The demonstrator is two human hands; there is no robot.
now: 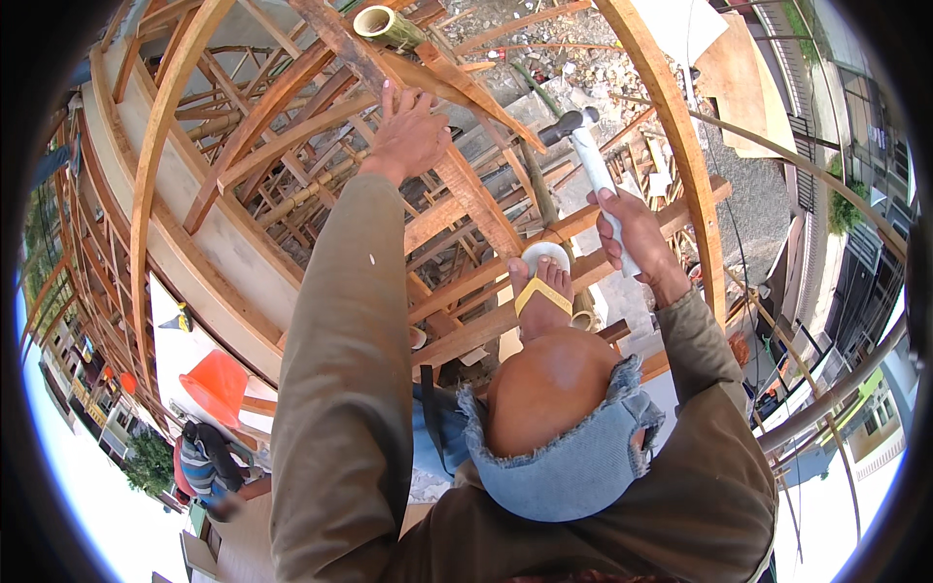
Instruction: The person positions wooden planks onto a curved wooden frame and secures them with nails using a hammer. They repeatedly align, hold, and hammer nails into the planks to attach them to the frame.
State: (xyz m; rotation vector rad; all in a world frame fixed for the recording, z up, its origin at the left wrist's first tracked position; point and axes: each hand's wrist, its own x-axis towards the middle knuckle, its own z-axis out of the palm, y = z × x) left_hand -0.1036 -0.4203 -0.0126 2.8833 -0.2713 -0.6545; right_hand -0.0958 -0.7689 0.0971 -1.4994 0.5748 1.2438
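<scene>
Head view: timber scaffold frame point(466, 209) high above rubble-strewn ground point(583, 58).

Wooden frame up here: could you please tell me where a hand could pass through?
Open gaps lie between the wooden beams under the left hand, and right of the white-handled hammer in the right hand. Crowded: bamboo poles crisscross left.

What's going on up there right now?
A person is perched high on a timber frame, one sandalled foot braced on a beam. The left hand presses flat on a slanted plank near a bamboo pole. The right hand holds a hammer by its pale handle, head raised and touching nothing. Far below lie rubble and an orange cone.
</scene>
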